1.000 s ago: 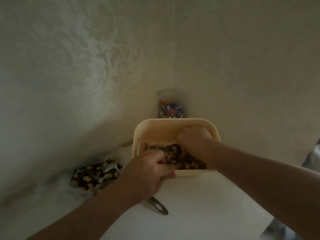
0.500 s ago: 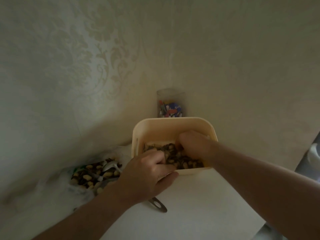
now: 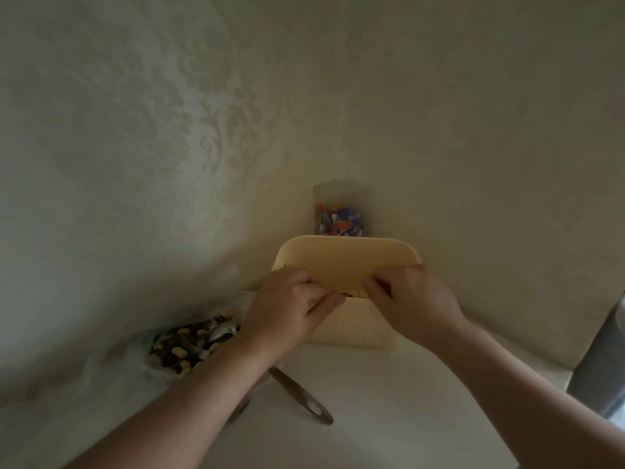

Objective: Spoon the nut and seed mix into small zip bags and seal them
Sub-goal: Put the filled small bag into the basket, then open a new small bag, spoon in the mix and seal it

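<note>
My left hand (image 3: 287, 313) and my right hand (image 3: 409, 302) meet over the near rim of a cream plastic tub (image 3: 348, 255). The fingers of both are curled and pinch a small zip bag (image 3: 347, 294) between them. Only a dark sliver of the bag shows, and the hands and the tub's near wall hide the tub's contents. To the left, nut and seed mix (image 3: 189, 346) lies in an open clear bag with a metal spoon bowl (image 3: 223, 331) resting in it.
A dark metal handle (image 3: 304, 397) lies on the white table under my left forearm. A clear cup of small colourful items (image 3: 340, 214) stands behind the tub in the wall corner. The table edge and a grey object (image 3: 602, 367) are at the right.
Both hands came up out of the tub, where they were among the nuts, and now pinch together at its near rim. The view has dropped, so the tub's inside is hidden.
</note>
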A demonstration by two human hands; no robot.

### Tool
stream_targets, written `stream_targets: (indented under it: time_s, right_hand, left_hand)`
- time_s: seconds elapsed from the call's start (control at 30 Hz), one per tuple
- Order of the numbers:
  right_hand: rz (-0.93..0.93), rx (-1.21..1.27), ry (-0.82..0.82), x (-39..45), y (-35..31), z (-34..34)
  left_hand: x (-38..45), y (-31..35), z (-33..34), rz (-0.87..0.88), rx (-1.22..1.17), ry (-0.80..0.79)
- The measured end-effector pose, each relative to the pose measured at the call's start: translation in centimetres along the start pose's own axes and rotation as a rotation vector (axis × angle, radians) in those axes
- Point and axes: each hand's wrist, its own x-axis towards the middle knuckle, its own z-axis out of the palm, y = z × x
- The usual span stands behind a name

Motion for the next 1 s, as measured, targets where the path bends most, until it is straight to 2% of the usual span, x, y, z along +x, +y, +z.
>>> stream_targets:
  time_s: [0.13, 0.17, 0.27, 0.33, 0.43, 0.53, 0.67, 0.8, 0.9, 1.0]
  right_hand:
    - [-0.034, -0.01, 0.103, -0.3, 0.1, 1.1]
    - [-0.093, -0.013, 0.16, -0.4, -0.1, 1.0]
    - [-0.355, 0.038, 0.484, -0.9, -2.2, 1.3]
    - [-0.471, 0.149, 0.542, -1.4, -5.2, 2.7]
    - [-0.551, 0.35, 0.386, -2.9, -11.1, 6.5]
    - [-0.616, 0.427, 0.219, -4.1, -16.2, 11.1]
    - [-0.66, 0.472, 0.174, -4.4, -21.4, 13.3]
    - [-0.69, 0.482, 0.09, -4.8, -25.3, 13.1]
    - [-0.724, 0.472, -0.04, -5.3, -27.2, 14.0]
    - [-0.718, 0.392, -0.083, -5.5, -27.9, 15.5]
  left_hand:
    - [-1.0, -0.2, -1.2, -0.016, 0.03, 0.023]
    - [-1.8, -0.5, -1.7, -0.019, 0.041, 0.049]
    - [-4.9, -1.7, -4.0, -0.096, 0.05, 0.113]
    - [-7.7, -3.1, -5.8, -0.171, 0.059, 0.125]
    - [-13.0, -4.9, -9.0, -0.236, 0.164, 0.111]
    - [-18.7, -6.0, -13.1, -0.312, 0.29, 0.039]
    - [-25.1, -7.0, -19.3, -0.473, 0.46, -0.005]
    - [-29.8, -7.8, -23.1, -0.624, 0.503, -0.118]
    - [-30.7, -8.3, -23.2, -0.596, 0.527, -0.063]
    - [-28.5, -8.6, -22.2, -0.447, 0.623, 0.061]
